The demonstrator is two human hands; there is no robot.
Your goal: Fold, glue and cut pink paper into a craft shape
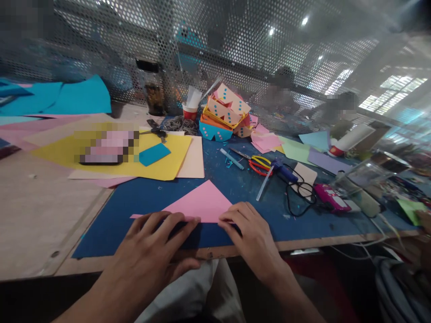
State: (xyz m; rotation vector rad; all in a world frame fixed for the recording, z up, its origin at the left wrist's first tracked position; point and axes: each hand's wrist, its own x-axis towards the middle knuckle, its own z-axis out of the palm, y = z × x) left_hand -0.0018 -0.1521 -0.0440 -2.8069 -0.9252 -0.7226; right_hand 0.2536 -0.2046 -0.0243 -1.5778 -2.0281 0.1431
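Observation:
A pink paper [202, 202] folded into a triangle lies on the blue mat [141, 197] near the table's front edge. My left hand [155, 246] lies with fingers stretched out, the fingertips pressing the paper's lower folded edge on the left. My right hand [251, 231] rests flat at the right end of that edge, fingertips on the paper. Neither hand grips anything.
Yellow sheets [168, 161] and a small blue piece [154, 154] lie behind left. Red-and-yellow scissors [257, 163], a glue gun [283, 170] with cable, a pink device [332, 197], a pile of folded paper pieces [224, 116] and a red cup [190, 111] stand behind. A perforated metal screen [235, 45] backs the table.

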